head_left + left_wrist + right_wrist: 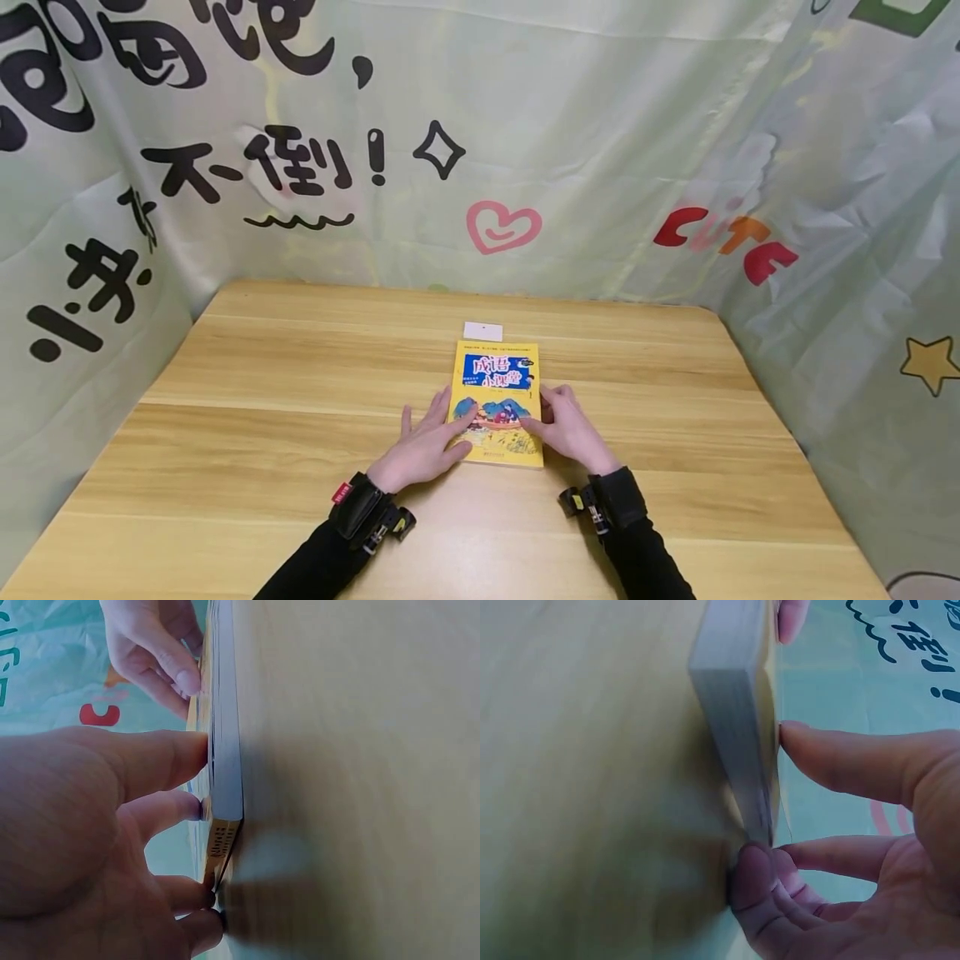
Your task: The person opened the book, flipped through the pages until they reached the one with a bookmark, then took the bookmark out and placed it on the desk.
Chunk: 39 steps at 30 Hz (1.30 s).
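A yellow paperback book (495,404) with a blue title panel lies face up on the wooden table. My left hand (423,446) rests spread at its left side, thumb and index finger on the cover, the other fingers down by the spine. In the left wrist view, the book's spine (223,838) shows beside those fingers. My right hand (570,425) pinches the right edge, thumb on the cover and curled fingers against the pages. In the right wrist view, the page block (731,712) stands thick, and the fingertips (754,870) meet its edge.
A small white card (482,332) lies just beyond the book's top edge. Bare wood of the table (300,358) surrounds them. A printed fabric curtain (615,150) hangs behind the table and along both sides.
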Each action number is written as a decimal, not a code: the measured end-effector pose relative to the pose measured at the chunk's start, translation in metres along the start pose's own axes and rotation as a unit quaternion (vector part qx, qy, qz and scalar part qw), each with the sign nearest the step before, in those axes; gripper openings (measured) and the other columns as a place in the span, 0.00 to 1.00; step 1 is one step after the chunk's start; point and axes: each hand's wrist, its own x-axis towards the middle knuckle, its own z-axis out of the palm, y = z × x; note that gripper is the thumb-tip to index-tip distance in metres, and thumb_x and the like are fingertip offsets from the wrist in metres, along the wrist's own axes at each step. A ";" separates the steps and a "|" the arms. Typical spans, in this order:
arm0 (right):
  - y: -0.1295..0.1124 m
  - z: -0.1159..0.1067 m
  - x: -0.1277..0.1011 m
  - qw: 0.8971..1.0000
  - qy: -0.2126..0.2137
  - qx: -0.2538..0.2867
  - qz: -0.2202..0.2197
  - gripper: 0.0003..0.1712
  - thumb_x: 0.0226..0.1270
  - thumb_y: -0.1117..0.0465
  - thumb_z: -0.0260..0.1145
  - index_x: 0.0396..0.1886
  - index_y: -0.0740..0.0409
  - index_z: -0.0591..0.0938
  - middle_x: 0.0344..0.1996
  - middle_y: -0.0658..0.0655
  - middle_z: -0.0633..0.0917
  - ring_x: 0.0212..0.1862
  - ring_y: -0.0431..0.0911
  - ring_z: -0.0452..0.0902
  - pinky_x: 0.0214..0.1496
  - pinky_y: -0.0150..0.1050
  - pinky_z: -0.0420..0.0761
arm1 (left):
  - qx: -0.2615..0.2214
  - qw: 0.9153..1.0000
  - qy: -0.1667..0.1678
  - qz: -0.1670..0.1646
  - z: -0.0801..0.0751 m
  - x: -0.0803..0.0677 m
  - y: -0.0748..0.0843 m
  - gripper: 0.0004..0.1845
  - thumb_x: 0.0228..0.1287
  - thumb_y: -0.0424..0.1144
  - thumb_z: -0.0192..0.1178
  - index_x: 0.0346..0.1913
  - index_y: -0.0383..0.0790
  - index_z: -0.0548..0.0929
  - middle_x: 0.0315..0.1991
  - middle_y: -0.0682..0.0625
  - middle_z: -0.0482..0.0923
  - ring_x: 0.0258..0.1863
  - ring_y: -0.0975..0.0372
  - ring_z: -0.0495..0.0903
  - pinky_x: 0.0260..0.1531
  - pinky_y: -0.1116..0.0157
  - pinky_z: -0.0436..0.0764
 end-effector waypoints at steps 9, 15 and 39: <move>-0.007 -0.011 -0.007 0.999 0.043 -0.026 0.020 0.23 0.61 0.57 0.75 0.51 0.67 0.81 0.38 0.60 0.79 0.38 0.48 0.72 0.37 0.35 0.74 | -0.007 1.000 0.003 -0.001 0.001 0.000 -0.001 0.34 0.74 0.52 0.55 0.78 0.50 0.61 0.82 0.35 0.36 0.82 0.43 0.40 0.73 0.29 0.30; -0.011 -0.019 -0.011 0.999 0.036 0.005 0.018 0.15 0.63 0.58 0.73 0.43 0.65 0.83 0.30 0.56 0.82 0.31 0.45 0.73 0.30 0.33 0.74 | -0.015 1.000 -0.004 -0.006 0.000 0.000 0.000 0.43 0.65 0.58 0.64 0.79 0.52 0.60 0.82 0.37 0.35 0.83 0.45 0.37 0.73 0.30 0.28; -0.024 -0.021 -0.019 0.961 -0.039 0.261 -0.081 0.19 0.76 0.56 0.60 0.48 0.70 0.84 0.36 0.56 0.89 0.36 0.43 0.84 0.44 0.45 0.88 | 0.055 0.991 0.091 0.078 -0.004 -0.004 0.025 0.34 0.64 0.52 0.66 0.70 0.42 0.74 0.70 0.40 0.73 0.47 0.52 0.86 0.42 0.57 0.87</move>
